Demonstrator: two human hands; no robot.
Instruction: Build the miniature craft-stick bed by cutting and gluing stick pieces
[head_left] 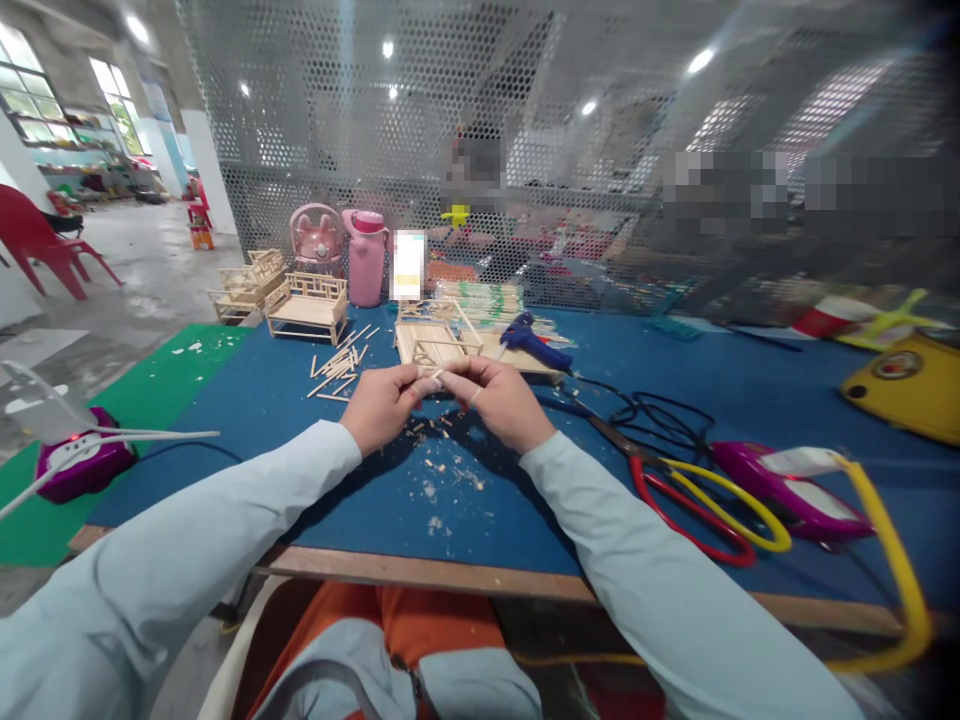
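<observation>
"Pale wood, slatted and railed: where is it?"

"The little frame (421,342) sits just beyond my left hand (379,402) and right hand (508,402), thin sticks (341,364) scattered to its left, a smooth blue glue gun (538,344) to its right."

"And your grip?"

"My fingertips meet by its near edge, hiding whatever lies between; whether they're clenched on a piece, I can't tell."

At the far side of the blue desk (247,455) there stands a pink jug (366,262), and close beside it is a pink object with ears (316,243). Behind them rises a perforated metal screen (315,120). On the right lies a purple power socket (832,510) with a yellow cable (896,560), and farther a yellow pouch (911,385). A red chair (45,235) stands on the floor (161,250) at left.
</observation>
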